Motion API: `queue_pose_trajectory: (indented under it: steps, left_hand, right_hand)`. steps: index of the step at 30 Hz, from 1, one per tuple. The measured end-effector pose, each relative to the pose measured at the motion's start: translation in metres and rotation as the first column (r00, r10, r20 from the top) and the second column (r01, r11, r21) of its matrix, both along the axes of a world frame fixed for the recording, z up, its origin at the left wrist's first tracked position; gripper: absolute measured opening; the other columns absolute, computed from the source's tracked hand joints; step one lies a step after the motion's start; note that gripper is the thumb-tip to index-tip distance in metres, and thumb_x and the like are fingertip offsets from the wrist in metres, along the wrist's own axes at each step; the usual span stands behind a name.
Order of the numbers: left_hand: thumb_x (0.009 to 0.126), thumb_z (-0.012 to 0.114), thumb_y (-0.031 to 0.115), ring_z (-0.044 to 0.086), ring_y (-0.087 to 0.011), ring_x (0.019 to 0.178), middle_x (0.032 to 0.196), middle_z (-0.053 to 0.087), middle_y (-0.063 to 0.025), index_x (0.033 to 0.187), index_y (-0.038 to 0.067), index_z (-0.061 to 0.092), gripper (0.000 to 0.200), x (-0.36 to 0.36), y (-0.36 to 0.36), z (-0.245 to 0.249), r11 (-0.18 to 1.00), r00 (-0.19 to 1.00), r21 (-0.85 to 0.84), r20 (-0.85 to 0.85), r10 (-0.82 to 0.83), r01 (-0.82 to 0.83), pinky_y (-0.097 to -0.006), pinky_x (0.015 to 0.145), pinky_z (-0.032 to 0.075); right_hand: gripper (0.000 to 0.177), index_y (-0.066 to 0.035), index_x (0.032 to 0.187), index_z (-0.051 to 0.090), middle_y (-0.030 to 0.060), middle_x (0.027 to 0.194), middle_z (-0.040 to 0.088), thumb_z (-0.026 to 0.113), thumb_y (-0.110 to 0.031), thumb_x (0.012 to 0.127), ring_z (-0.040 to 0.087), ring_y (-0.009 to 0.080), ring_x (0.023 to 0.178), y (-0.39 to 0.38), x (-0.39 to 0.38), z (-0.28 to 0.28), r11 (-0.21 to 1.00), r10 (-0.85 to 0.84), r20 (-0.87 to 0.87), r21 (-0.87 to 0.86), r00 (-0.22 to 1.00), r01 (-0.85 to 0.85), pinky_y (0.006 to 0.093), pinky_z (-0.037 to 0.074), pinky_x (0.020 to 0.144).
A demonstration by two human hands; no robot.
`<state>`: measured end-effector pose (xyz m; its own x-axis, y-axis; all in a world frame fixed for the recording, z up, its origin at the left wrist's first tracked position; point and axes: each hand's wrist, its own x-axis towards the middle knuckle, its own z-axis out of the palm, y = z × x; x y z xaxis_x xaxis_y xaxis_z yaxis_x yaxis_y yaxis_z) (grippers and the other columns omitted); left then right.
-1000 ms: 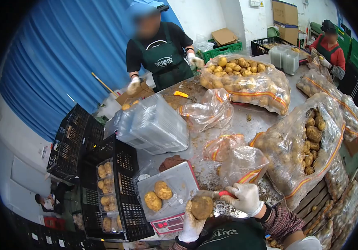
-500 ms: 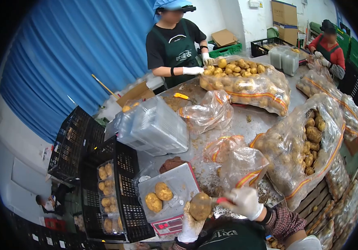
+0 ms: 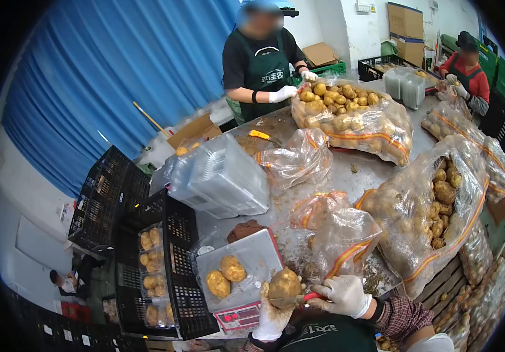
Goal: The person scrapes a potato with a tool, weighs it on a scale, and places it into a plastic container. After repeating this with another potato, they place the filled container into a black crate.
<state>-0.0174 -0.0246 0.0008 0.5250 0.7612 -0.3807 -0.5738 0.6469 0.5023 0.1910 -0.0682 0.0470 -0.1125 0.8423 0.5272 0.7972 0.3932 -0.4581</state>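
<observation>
At the bottom centre my left hand (image 3: 272, 320), in a white glove, is wrapped round a large potato (image 3: 285, 285). To its right my right hand (image 3: 346, 296), also gloved, grips the red handle of a tool (image 3: 313, 296), whose far end lies against the potato; its blade is hard to make out. Just left of my hands is a scale (image 3: 241, 299) with a red display, and two potatoes (image 3: 225, 276) lie on its plate. Beyond my right hand lies a crumpled clear bag (image 3: 346, 237).
A black crate (image 3: 179, 276) with packed potato trays stands left, near stacked clear containers (image 3: 220, 179). Large potato sacks (image 3: 393, 211) lie right. Across the table (image 3: 346, 170) a co-worker (image 3: 261, 64) holds a sack; another person (image 3: 467, 76) stands far right. A yellow knife (image 3: 259, 135) lies there.
My right hand has come down slightly and the tool now touches the potato. The potato is turned differently in my left hand. The co-worker opposite has shifted, and the whole view has moved slightly.
</observation>
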Motion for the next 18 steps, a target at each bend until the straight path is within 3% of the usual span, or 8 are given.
queue_pose_trajectory:
  steps: [1,3,5,7,11,14,18]
  left_hand:
    - [0.093,0.041,0.060,0.052,-0.0318,0.120,0.137,0.047,-0.0172,0.140,0.011,0.037,0.068,0.002,0.001,0.001,0.999,0.999,0.040,-0.049,0.002,0.000,-0.0447,0.088,0.053]
    - [0.092,0.042,0.061,0.052,-0.0307,0.121,0.137,0.047,-0.0173,0.140,0.012,0.037,0.069,0.003,-0.001,0.001,0.997,0.996,0.078,-0.090,0.007,0.000,-0.0453,0.091,0.052]
    - [0.093,0.043,0.059,0.051,-0.0292,0.122,0.137,0.047,-0.0172,0.140,0.011,0.038,0.067,0.002,-0.003,0.003,0.999,0.996,0.032,-0.087,0.019,-0.016,-0.0455,0.094,0.050]
    - [0.093,0.043,0.058,0.051,-0.0292,0.122,0.137,0.047,-0.0171,0.139,0.011,0.038,0.066,0.006,-0.001,0.008,0.999,0.995,0.045,-0.094,0.019,-0.015,-0.0460,0.094,0.049]
    - [0.096,0.042,0.054,0.050,-0.0304,0.123,0.137,0.047,-0.0164,0.140,0.012,0.038,0.061,0.008,0.002,0.009,0.997,0.984,0.042,-0.160,0.076,-0.070,-0.0494,0.093,0.049]
    - [0.096,0.043,0.051,0.050,-0.0312,0.122,0.136,0.047,-0.0145,0.139,0.013,0.038,0.058,0.002,0.003,0.003,1.000,1.000,-0.020,-0.022,-0.005,0.004,-0.0514,0.092,0.048]
    - [0.096,0.044,0.049,0.051,-0.0319,0.120,0.134,0.048,-0.0136,0.139,0.014,0.038,0.056,0.006,0.001,0.010,0.997,0.995,-0.055,-0.086,0.055,-0.060,-0.0520,0.091,0.049]
  right_hand:
    - [0.026,-0.012,0.079,0.069,0.0026,0.057,0.052,0.076,-0.037,0.073,0.057,0.0207,0.049,0.000,-0.001,0.001,1.000,-0.003,0.027,0.008,1.000,0.003,0.0333,0.044,0.045]
    - [0.027,-0.013,0.080,0.069,0.0031,0.057,0.051,0.075,-0.038,0.073,0.056,0.0209,0.049,0.011,0.009,-0.012,0.984,-0.176,0.035,0.009,0.984,0.176,0.0332,0.044,0.045]
    - [0.028,-0.014,0.081,0.069,0.0030,0.057,0.051,0.075,-0.040,0.073,0.055,0.0204,0.048,0.008,0.007,-0.010,0.987,-0.158,0.038,0.012,0.987,0.158,0.0333,0.044,0.044]
    - [0.028,-0.014,0.081,0.068,0.0025,0.056,0.051,0.076,-0.040,0.072,0.056,0.0197,0.048,-0.003,-0.007,-0.001,0.997,0.011,0.122,0.078,0.992,-0.020,0.0330,0.044,0.044]
    - [0.031,-0.014,0.083,0.068,0.0008,0.058,0.052,0.073,-0.043,0.074,0.056,0.0181,0.050,0.013,0.009,-0.009,0.987,-0.157,0.122,0.033,0.980,0.154,0.0318,0.044,0.044]
    - [0.029,-0.014,0.081,0.067,0.0010,0.058,0.051,0.073,-0.042,0.074,0.056,0.0178,0.050,0.005,0.000,0.002,0.993,-0.024,0.157,0.115,0.987,0.006,0.0322,0.042,0.044]
    - [0.029,-0.015,0.080,0.066,0.0018,0.059,0.052,0.072,-0.042,0.075,0.056,0.0179,0.050,0.014,0.010,-0.002,0.991,-0.134,0.159,0.050,0.978,0.128,0.0317,0.043,0.044]
